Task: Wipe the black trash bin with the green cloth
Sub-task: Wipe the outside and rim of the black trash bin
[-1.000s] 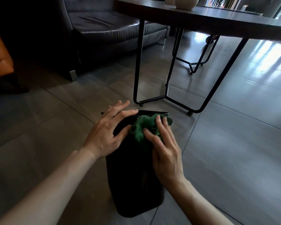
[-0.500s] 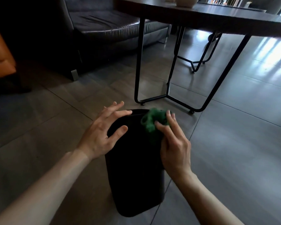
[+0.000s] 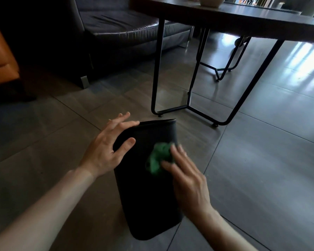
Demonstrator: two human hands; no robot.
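The black trash bin lies tilted on the tiled floor, its rim pointing away from me toward the table legs. My left hand rests on the bin's upper left side with fingers spread, thumb on the wall. The crumpled green cloth lies on the bin's upper right wall. My right hand presses the cloth against the bin with flat fingers; it is blurred by motion.
A dark table on thin black metal legs stands just beyond the bin, with a pale pot on top. A dark leather sofa is at the back left, an orange seat at the far left.
My right hand slid the green cloth from the bin's rim down along its right wall toward me. My left hand stayed on the upper left of the bin.
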